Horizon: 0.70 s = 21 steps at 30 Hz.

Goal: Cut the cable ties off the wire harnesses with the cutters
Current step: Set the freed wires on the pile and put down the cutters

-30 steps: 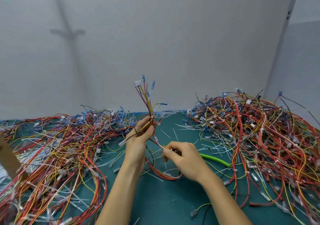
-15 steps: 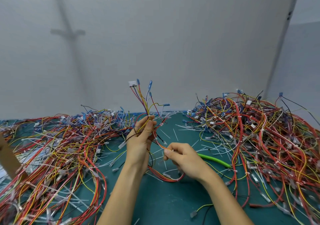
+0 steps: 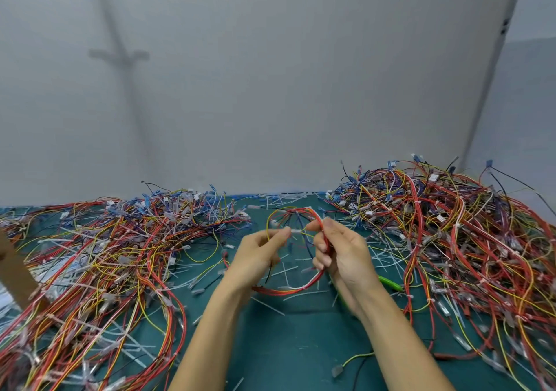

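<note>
Between my two hands hangs a wire harness [image 3: 313, 282] of red, yellow and dark wires, looped above the green mat. My left hand [image 3: 258, 255] pinches its thin wires near a white cable tie [image 3: 296, 231]. My right hand [image 3: 340, 252] grips the red bundle with curled fingers. The green-handled cutters [image 3: 389, 282] show behind my right wrist, near my right hand; whether that hand holds them I cannot tell. The left hand is blurred.
A big pile of harnesses [image 3: 99, 258] covers the left of the green mat [image 3: 279, 345]. Another pile [image 3: 460, 240] fills the right side. Cut white cable ties [image 3: 288, 273] litter the middle. A brown cardboard piece [image 3: 15, 273] stands at the left edge. A grey wall rises behind.
The harness end that my left hand held upright has come down. Both hands have risen and moved together, now holding the looped harness between them.
</note>
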Motion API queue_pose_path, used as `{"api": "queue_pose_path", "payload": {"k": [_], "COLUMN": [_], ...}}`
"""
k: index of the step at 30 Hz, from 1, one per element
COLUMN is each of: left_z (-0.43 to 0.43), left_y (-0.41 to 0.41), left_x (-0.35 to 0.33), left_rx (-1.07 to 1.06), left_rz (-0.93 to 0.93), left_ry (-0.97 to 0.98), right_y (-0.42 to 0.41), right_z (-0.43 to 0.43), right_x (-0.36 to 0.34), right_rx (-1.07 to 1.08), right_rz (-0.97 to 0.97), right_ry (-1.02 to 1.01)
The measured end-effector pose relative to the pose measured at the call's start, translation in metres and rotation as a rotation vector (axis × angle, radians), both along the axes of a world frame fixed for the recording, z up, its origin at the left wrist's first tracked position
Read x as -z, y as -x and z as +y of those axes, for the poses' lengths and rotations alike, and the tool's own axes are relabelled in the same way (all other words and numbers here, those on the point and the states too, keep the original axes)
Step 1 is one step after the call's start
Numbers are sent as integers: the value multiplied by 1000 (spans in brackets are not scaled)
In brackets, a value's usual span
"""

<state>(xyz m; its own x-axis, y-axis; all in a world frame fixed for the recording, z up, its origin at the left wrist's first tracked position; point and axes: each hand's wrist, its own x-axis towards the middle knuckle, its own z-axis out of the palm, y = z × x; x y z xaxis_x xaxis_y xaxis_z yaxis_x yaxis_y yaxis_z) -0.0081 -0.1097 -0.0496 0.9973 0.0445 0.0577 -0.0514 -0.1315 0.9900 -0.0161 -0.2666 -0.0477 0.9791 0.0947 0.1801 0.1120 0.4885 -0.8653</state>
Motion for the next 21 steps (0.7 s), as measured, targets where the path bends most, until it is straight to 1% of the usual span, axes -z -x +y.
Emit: {"api": "queue_pose_path", "payload": {"k": [3, 5, 8, 10, 14, 17, 21], "left_z": [-3, -4, -1, 2, 9, 15, 13], "left_y": [3, 5, 8, 8, 7, 8, 8], "left_x": [2, 4, 6, 5, 1, -3, -7], "left_rx": [198, 288, 464, 508, 472, 474, 330], "left_rz": [42, 58, 73, 68, 19, -24, -96], "left_ry": [-253, -375, -446, -472, -404, -267, -165], "right_y": [-1, -2, -2, -2, -4, -7, -9], "right_z": [0, -2, -5, -6, -11, -14, -13], "right_x": [-1, -2, -3, -2, 2, 4, 4], "right_rx": [109, 180, 264, 321, 409, 437, 430], "right_rz": [51, 89, 154, 211, 288, 308, 290], "right_ry": [-60, -69, -83, -85, -79, -37, 9]}}
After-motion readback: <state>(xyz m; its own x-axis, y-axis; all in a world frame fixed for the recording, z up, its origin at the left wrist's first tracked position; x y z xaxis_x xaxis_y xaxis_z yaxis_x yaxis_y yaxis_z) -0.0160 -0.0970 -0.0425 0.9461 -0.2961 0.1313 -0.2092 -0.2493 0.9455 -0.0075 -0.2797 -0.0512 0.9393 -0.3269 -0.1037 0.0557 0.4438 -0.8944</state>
